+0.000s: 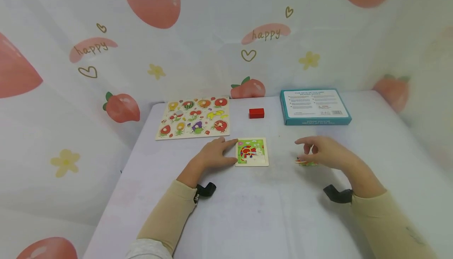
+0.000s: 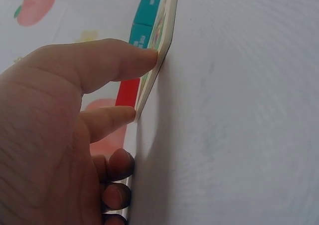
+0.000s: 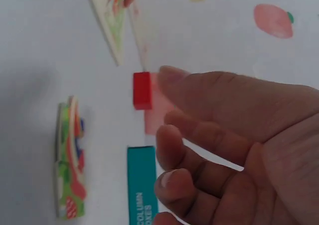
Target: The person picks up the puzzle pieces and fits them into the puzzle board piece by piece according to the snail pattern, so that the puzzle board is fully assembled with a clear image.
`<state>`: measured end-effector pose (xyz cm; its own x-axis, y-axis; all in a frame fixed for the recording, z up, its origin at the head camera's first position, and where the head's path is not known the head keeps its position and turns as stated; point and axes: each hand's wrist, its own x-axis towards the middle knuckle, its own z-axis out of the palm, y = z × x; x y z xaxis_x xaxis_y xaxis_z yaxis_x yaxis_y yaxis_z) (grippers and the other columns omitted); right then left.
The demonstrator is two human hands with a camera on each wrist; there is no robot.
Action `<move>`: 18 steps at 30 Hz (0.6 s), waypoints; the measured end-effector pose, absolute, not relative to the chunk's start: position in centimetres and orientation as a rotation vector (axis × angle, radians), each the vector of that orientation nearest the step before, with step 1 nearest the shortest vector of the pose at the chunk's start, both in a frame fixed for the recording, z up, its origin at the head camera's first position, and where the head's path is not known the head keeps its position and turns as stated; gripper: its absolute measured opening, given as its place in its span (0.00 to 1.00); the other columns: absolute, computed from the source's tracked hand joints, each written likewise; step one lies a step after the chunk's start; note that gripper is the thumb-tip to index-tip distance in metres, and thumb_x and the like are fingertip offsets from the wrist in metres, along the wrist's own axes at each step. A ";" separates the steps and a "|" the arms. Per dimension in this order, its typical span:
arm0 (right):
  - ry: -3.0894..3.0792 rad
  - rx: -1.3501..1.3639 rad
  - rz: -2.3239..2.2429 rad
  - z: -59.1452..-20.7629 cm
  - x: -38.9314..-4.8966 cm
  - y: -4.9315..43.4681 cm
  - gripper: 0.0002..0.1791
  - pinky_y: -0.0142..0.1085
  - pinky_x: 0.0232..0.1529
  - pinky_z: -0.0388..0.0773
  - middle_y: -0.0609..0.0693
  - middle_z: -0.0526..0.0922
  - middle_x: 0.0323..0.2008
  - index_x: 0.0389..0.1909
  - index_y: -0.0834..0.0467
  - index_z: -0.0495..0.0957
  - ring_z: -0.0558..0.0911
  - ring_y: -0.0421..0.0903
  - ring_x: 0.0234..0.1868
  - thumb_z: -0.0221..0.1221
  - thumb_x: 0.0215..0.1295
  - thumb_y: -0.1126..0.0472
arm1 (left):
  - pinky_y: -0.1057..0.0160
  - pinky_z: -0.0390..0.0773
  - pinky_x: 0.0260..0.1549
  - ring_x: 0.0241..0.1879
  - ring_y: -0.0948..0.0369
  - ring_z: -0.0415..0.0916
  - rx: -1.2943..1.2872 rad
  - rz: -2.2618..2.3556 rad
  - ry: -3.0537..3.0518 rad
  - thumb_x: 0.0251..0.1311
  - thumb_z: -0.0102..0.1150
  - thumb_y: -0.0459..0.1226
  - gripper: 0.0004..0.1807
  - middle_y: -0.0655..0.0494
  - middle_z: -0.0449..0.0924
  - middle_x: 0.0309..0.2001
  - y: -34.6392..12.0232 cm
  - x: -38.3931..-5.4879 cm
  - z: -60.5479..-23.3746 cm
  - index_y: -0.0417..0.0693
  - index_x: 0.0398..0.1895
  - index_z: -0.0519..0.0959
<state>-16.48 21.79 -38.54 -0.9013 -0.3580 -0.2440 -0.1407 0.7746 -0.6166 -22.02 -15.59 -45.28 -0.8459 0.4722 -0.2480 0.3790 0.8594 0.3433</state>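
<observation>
A small square jigsaw board (image 1: 262, 163) with a snail picture lies on the table; a bare pale patch shows at its lower right. My left hand (image 1: 214, 154) is at its left edge, thumb and index finger spread apart and touching the frame. In the left wrist view, those two fingertips meet the board's rim (image 2: 167, 40), while the other fingers curl loosely beside it. My right hand (image 1: 327, 152) hovers above a small pile of colourful jigsaw pieces (image 3: 70, 170). Its fingers are loosely bent, and nothing shows between thumb and fingertips in the right wrist view.
Behind my left hand lies a wooden fruit peg puzzle (image 1: 192, 118). A red block (image 1: 256, 113) sits beyond the small board. At the back right is a flat teal box (image 1: 315, 107) with a white printed label. A patterned cloth backdrop (image 1: 212, 34) rises behind the table.
</observation>
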 end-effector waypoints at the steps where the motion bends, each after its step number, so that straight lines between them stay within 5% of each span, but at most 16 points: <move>1: 2.608 -0.384 -0.863 -38.8 -16.5 21.9 0.29 0.39 0.32 0.73 0.49 0.77 0.37 0.63 0.62 0.78 0.74 0.47 0.36 0.71 0.62 0.55 | 0.54 0.74 0.46 0.46 0.56 0.68 0.639 0.404 2.709 0.62 0.60 0.60 0.42 0.53 0.69 0.50 -15.6 -22.0 -45.3 0.69 0.80 0.62; 9: 2.551 -0.358 -0.822 -41.2 -16.8 22.9 0.17 0.42 0.39 0.74 0.50 0.78 0.34 0.47 0.61 0.80 0.76 0.49 0.38 0.72 0.59 0.63 | 0.53 0.73 0.47 0.45 0.56 0.68 0.646 0.412 2.718 0.62 0.60 0.60 0.42 0.53 0.70 0.50 -15.6 -22.1 -45.4 0.68 0.80 0.62; 18: 2.573 -0.290 -0.785 -42.1 -17.2 22.8 0.14 0.43 0.39 0.74 0.51 0.80 0.34 0.42 0.60 0.81 0.76 0.50 0.37 0.73 0.57 0.64 | 0.47 0.72 0.58 0.53 0.54 0.69 0.619 0.435 2.709 0.61 0.61 0.60 0.42 0.50 0.71 0.60 -15.7 -22.0 -45.4 0.68 0.80 0.62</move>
<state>-17.22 22.82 -42.15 -0.8846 -0.3167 -0.3423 -0.0715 0.8175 -0.5715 -22.01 -15.66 -45.44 -0.8522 0.4627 -0.2445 0.3628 0.8590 0.3612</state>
